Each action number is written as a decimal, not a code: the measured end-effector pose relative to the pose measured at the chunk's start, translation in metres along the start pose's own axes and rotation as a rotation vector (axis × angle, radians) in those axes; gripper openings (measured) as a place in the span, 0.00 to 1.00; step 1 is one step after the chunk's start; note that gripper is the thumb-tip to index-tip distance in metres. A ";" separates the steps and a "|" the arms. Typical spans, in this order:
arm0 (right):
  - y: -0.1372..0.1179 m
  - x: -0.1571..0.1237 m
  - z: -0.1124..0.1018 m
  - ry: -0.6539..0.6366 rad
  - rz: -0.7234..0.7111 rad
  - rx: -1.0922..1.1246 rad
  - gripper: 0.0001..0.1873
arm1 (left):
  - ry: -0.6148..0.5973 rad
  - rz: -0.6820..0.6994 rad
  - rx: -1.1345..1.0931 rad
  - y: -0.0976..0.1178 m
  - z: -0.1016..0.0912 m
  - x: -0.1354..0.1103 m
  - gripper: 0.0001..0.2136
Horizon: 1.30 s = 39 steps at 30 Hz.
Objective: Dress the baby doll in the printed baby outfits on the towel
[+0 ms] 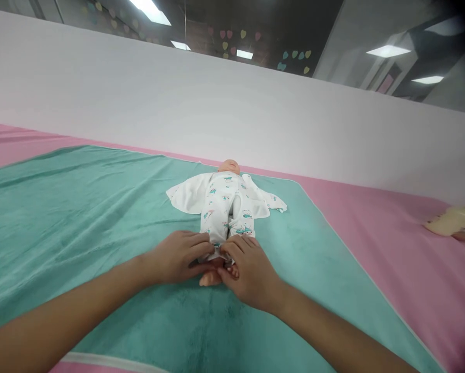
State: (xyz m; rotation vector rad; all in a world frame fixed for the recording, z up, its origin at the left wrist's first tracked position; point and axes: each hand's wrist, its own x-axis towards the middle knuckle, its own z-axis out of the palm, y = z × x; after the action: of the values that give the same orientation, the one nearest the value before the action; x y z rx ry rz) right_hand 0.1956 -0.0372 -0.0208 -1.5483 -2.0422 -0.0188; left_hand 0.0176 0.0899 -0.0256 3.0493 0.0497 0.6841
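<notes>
A baby doll (229,167) lies on its back on a teal towel (81,207), head pointing away from me. It wears white trousers with a teal print (224,210), and an open white top (189,194) is spread out to both sides. My left hand (178,256) pinches the trouser cuff at the doll's feet. My right hand (246,269) grips the same cuff from the other side, fingers curled. A bare doll foot (209,280) sticks out between my hands.
The towel lies on a pink sheet (411,259). A white partition wall (217,103) runs along the far side. A cream-coloured object (453,220) lies at the right edge, partly cut off.
</notes>
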 end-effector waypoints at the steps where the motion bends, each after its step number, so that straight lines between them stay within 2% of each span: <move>1: -0.001 0.000 0.000 -0.011 0.005 0.005 0.08 | -0.009 0.008 0.013 0.000 -0.002 0.000 0.08; 3: 0.000 0.000 0.002 -0.010 0.025 0.016 0.06 | -0.011 0.013 0.052 0.002 -0.004 0.000 0.07; 6: 0.002 0.000 0.007 0.010 0.039 0.034 0.08 | 0.015 0.005 0.097 0.009 -0.003 0.003 0.07; 8: 0.004 -0.001 0.010 0.027 0.020 0.049 0.10 | 0.049 -0.051 0.019 0.016 -0.004 0.005 0.05; 13: 0.006 -0.004 0.008 0.202 -0.034 0.108 0.11 | 0.078 -0.358 -0.603 0.029 -0.023 0.011 0.03; 16: 0.003 -0.006 0.004 0.265 -0.139 0.127 0.07 | 0.044 -0.486 -0.971 0.028 -0.031 0.011 0.04; 19: -0.001 -0.005 0.005 0.212 -0.158 0.075 0.08 | -0.045 -0.512 -1.302 0.024 -0.030 0.010 0.07; 22: -0.002 -0.003 0.007 0.136 -0.122 0.037 0.03 | -0.129 -0.500 -1.454 0.019 -0.023 0.009 0.09; 26: -0.003 -0.003 0.007 0.159 -0.217 0.034 0.03 | -0.153 -0.485 -1.429 0.012 -0.018 0.007 0.08; 31: -0.008 -0.007 0.007 0.098 -0.382 0.058 0.05 | 0.032 -0.491 -1.314 0.009 -0.017 0.007 0.13; 34: -0.008 -0.007 0.006 0.063 -0.454 0.078 0.03 | 0.108 -0.556 -1.090 0.009 -0.014 0.007 0.13; 36: -0.003 -0.006 0.001 0.093 -0.441 0.128 0.01 | 0.161 -0.507 -0.876 0.010 -0.013 0.007 0.11; 39: 0.010 -0.004 -0.011 0.174 -0.319 0.197 0.06 | 0.243 -0.286 -0.601 0.014 -0.011 0.006 0.05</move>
State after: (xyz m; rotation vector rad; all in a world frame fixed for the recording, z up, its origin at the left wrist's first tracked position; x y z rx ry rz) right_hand 0.2102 -0.0415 -0.0168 -1.0552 -2.0609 -0.0692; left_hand 0.0188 0.0763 -0.0125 2.3206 0.2317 0.8525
